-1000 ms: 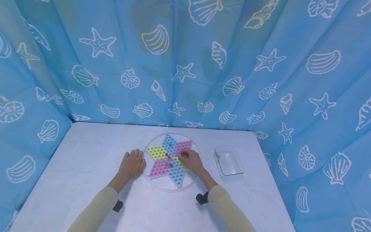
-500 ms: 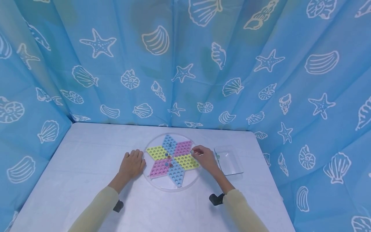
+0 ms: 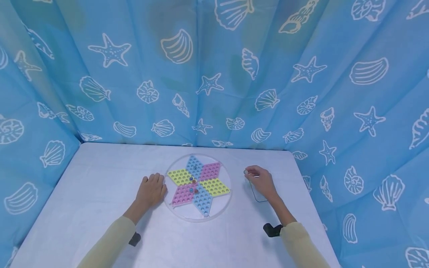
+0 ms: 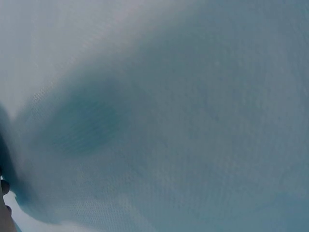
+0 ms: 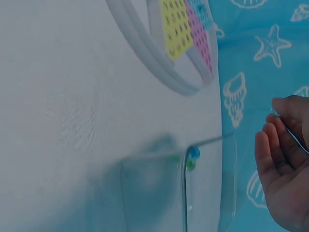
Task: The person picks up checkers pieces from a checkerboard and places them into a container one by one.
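Observation:
My right hand (image 3: 262,182) pinches a small clear marble (image 3: 245,172) between thumb and fingertips, above the transparent box (image 3: 259,201). In the right wrist view the hand hides most of that marble, and a blue marble (image 5: 194,152) and a green marble (image 5: 190,164) show in the box's corner. My left hand (image 3: 152,189) rests palm down on the table beside the Chinese checkers board (image 3: 218,187), fingers relaxed. Several marbles, among them a blue one (image 3: 191,190) and a reddish one (image 3: 196,191), sit near the middle of the board's coloured star.
A white cloth covers the table (image 3: 214,242). Blue curtains (image 3: 207,111) with shell prints hang behind it and on both sides. A blurred pale surface fills nearly all of the left wrist view.
My right hand has moved from the board's yellow point rightward to the transparent box, carrying the marble. My left hand has stayed in place.

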`<state>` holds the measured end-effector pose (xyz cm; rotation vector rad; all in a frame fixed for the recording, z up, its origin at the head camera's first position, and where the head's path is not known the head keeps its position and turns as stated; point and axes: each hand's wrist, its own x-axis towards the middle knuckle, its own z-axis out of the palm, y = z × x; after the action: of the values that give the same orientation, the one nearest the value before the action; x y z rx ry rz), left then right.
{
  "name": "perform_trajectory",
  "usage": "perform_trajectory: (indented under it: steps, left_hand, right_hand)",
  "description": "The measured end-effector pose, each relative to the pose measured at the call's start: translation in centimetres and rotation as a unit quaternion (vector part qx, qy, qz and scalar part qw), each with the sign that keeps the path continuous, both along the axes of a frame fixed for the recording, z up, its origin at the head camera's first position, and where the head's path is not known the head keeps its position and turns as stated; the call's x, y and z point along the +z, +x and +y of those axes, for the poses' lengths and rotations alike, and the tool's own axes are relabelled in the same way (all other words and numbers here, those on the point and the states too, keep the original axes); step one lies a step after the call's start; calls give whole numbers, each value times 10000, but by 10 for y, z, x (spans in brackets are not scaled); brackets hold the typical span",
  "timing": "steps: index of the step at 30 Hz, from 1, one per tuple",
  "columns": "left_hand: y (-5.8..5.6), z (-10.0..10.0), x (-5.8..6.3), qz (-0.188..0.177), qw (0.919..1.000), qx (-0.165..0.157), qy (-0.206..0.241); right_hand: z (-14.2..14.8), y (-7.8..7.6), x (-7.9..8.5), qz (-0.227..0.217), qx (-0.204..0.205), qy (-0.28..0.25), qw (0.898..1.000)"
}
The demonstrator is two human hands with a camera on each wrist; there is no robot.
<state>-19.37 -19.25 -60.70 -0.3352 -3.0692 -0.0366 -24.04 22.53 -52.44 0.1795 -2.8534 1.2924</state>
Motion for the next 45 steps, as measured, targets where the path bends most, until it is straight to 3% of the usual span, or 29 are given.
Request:
perform_trajectory:
  steps: [5, 12, 22, 31, 45]
  left_hand:
    - [2, -2, 0, -114, 9999, 83, 20]
    - [4, -4, 0, -103, 9999, 52, 45]
    - [3, -4, 1, 16, 9999, 58, 97]
    - [0, -1, -1, 55, 9998, 87, 184]
    - [-1, 1, -3, 78, 9999, 82, 25]
  right_hand:
    - [20, -1, -2, 73, -41, 89, 9999]
    - [32, 0, -12, -271, -263, 162, 9992]
    - [38, -9, -32, -779, -361, 362, 9957]
    - [40, -13, -38, -1145, -372, 681, 9904]
    - [40, -18, -50, -1226, -454, 1014, 9862]
